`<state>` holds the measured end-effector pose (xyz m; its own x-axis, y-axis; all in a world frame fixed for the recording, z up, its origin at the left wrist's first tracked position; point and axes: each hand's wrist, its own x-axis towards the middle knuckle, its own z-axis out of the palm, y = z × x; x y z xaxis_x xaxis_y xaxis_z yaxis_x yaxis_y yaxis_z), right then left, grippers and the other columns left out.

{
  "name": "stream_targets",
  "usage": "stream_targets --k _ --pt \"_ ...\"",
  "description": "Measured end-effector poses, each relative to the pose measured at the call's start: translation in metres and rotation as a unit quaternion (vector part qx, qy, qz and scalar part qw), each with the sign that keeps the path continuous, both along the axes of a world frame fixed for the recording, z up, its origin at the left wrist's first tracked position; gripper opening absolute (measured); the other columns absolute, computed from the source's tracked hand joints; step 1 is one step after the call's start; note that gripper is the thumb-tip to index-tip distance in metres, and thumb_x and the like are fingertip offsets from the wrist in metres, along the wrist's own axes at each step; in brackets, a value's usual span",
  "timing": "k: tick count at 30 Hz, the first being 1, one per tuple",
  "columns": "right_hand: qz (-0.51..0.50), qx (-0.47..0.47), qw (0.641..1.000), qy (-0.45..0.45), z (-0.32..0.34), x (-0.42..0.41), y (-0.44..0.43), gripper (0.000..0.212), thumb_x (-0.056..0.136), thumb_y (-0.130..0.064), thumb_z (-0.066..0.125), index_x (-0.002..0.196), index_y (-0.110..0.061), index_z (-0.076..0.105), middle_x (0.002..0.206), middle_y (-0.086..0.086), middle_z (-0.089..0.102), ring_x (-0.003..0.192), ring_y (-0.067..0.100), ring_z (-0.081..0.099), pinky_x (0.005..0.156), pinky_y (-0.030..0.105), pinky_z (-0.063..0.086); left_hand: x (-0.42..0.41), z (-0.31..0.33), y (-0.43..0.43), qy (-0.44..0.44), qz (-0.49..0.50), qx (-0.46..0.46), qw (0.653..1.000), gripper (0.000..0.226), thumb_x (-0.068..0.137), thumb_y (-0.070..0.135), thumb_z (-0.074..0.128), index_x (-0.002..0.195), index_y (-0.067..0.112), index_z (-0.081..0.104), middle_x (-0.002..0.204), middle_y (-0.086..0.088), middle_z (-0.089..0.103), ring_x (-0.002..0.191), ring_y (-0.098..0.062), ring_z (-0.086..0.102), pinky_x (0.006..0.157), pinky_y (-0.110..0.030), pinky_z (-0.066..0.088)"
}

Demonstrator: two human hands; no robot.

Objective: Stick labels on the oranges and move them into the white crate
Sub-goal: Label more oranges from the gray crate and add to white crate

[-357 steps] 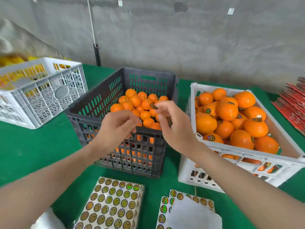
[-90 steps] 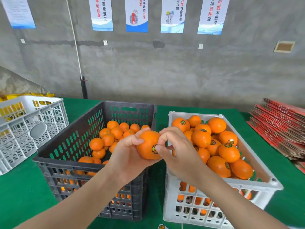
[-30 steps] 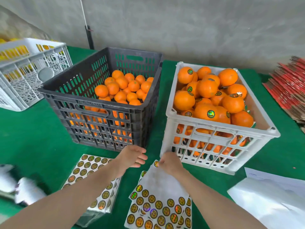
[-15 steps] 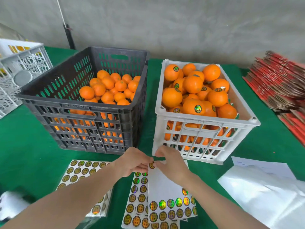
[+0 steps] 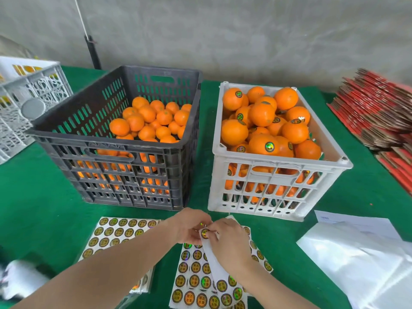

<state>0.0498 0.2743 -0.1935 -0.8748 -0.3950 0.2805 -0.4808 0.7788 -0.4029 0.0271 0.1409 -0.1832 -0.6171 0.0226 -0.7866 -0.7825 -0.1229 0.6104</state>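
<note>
Green table (image 5: 44, 208): back down from the white crate (image 5: 278, 161), right hand (image 5: 229, 239) pinches the sheet (image 5: 200, 275) while left hand (image 5: 189, 226) pinches off the next label (image 5: 204, 233)

Round gold-and-black labels cover a white sheet (image 5: 196, 275) at the table's near edge. The right hand (image 5: 229, 241) pinches its raised far corner, and the left hand (image 5: 189, 226) pinches one label (image 5: 204, 233) there. A second full sheet (image 5: 120, 233) lies flat to the left. The white crate (image 5: 278, 166) stands right of centre, heaped with large labelled oranges (image 5: 263, 144). Smaller plain oranges (image 5: 145, 121) part-fill the black crate (image 5: 124, 152) just beside it.
</note>
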Motion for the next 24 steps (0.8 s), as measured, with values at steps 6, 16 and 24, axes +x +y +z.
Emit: stream_targets --k 6,16,24 --pt "0.008 0.03 0.999 0.041 0.0 0.006 0.002 0.036 0.031 -0.023 0.095 0.048 -0.025 0.064 0.046 -0.01 0.056 0.042 0.005 0.053 0.041 0.012 0.036 -0.009 -0.006 0.01 0.004 -0.037 -0.069 0.997 0.008 0.082 -0.011 0.055 0.081 -0.003 0.057 0.067 -0.015 0.057 0.049 -0.023 0.059 0.047 -0.03 0.054" --pt "-0.04 -0.18 0.976 -0.116 -0.004 0.005 0.023 0.011 0.081 -0.003 0.066 0.073 -0.011 0.069 0.071 0.0 0.068 0.064 0.01 0.058 0.061 0.018 0.046 -0.017 0.0 0.005 0.16 -0.295 -0.239 0.911 0.025 0.084 -0.007 0.052 0.1 -0.001 0.07 0.065 -0.002 0.057 0.052 -0.009 0.046 0.048 -0.015 0.04" --pt "-0.038 -0.315 0.934 -0.166 0.045 -0.023 0.025 0.017 0.086 -0.002 0.063 0.075 -0.015 0.063 0.075 0.001 0.063 0.063 0.001 0.05 0.061 0.008 0.04 -0.019 -0.003 -0.01 0.293 -0.542 -0.399 0.679 0.037 0.095 0.001 0.04 0.111 0.015 0.071 0.121 0.001 0.065 0.109 -0.015 0.057 0.093 -0.018 0.038"
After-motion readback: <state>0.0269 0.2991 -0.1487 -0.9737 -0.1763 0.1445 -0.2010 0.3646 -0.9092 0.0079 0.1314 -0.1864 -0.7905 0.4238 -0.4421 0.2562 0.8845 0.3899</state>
